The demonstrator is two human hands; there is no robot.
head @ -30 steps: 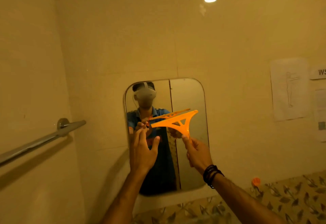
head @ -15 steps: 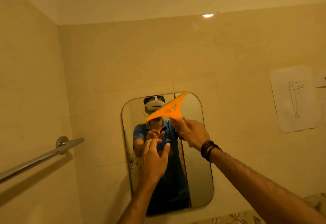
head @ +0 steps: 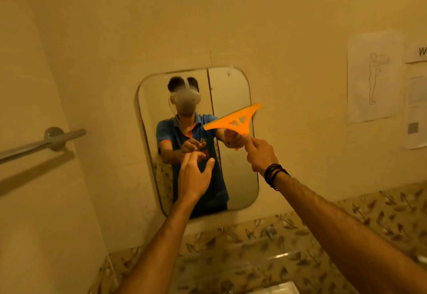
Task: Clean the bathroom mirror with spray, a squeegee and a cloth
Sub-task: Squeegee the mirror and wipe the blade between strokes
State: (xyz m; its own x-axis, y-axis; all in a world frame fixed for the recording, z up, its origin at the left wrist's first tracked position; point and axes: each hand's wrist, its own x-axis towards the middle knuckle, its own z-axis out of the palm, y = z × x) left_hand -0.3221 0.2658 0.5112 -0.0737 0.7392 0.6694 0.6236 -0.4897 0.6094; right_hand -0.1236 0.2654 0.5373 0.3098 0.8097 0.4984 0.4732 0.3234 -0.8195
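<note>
A rounded rectangular mirror (head: 233, 178) hangs on the beige tiled wall ahead of me. My right hand (head: 260, 155) grips the handle of an orange T-shaped squeegee (head: 235, 120), whose blade is tilted and lies over the mirror's right edge at mid height. My left hand (head: 194, 175) is held up in front of the mirror's lower middle, fingers spread, holding nothing. Black bands circle my right wrist. No spray bottle or cloth is in view.
A metal towel bar (head: 41, 144) juts from the left wall. Paper sheets (head: 372, 76) are stuck on the wall to the right. Below the mirror runs a leaf-patterned tile band (head: 265, 245), and a white basin edge (head: 279, 289) shows at the bottom.
The squeegee has dropped from the mirror's top middle to its right edge at mid height. My left hand stays open in front of the glass. The view has tilted downward.
</note>
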